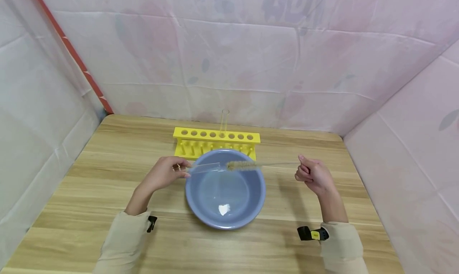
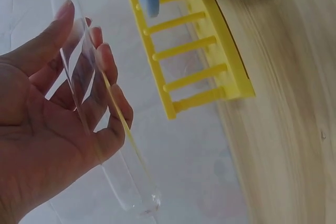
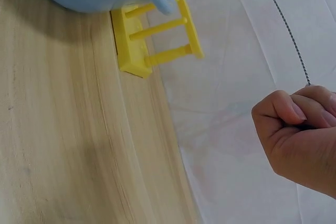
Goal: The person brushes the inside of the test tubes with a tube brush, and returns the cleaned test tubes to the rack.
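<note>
My left hand [image 1: 167, 172] holds a clear glass test tube [image 1: 206, 168] between thumb and fingers, over the left side of a blue basin [image 1: 191, 202]. In the left wrist view the tube [image 2: 128, 174] lies slantwise across the fingers, its rounded end toward the bottom. My right hand [image 1: 315, 175] grips the thin twisted-wire handle [image 3: 286, 24] of a test tube brush [image 1: 244, 165]. The brush's tan bristles hang above the basin, with their tip just right of the tube's mouth, apart from it. Inside the basin a bright reflection shows.
Behind the basin stands a yellow test tube rack [image 1: 216, 135] with another glass test tube [image 1: 224, 120] upright in it. The wooden table [image 1: 287, 234] meets a pale patterned cloth [image 1: 233, 58] at the back, and similar cloth hangs at both sides.
</note>
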A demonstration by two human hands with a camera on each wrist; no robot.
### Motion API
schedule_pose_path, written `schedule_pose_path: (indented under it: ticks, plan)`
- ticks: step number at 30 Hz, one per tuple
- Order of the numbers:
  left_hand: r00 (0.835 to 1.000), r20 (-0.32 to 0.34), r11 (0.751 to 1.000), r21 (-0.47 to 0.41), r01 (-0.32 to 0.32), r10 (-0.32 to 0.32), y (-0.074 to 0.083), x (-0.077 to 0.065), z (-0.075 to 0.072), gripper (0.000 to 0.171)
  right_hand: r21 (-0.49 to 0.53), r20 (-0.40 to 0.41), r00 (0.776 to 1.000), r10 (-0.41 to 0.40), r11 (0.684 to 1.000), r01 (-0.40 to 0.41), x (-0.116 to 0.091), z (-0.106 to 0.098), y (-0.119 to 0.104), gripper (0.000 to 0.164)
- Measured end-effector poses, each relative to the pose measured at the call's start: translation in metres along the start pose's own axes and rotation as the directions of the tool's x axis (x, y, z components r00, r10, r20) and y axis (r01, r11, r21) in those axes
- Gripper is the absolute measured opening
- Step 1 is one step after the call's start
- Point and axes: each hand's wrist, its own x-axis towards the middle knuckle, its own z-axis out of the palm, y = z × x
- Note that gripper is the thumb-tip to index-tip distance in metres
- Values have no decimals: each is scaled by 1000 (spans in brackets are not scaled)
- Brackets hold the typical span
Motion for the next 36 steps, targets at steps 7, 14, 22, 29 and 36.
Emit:
schedule_pose_path:
  ticks: [7, 14, 22, 29, 36]
  plan:
    - [1000, 19, 1000, -2, -1, 1, 2, 3, 4, 17, 9, -4, 1000, 27, 1000, -26, 0, 2, 1, 46]
    - [999, 25, 1000, 8, -22, 22, 5, 5, 6, 16, -2, 5, 999, 36, 999, -36, 3, 6, 4, 46]
    - [1000, 27, 999, -40, 0, 1, 10, 4, 5, 16, -60, -19, 999, 50, 997, -51, 4, 8, 6, 46]
    - [999, 17, 998, -47, 32, -32, 10, 4, 7, 15, -99, -79, 995, 59, 993, -67, 3, 14, 6, 47]
    - [998, 19, 997, -53, 62, -61, 16, 7, 12, 17, -147, -82, 993, 86, 984, -98, 10, 28, 11, 47]
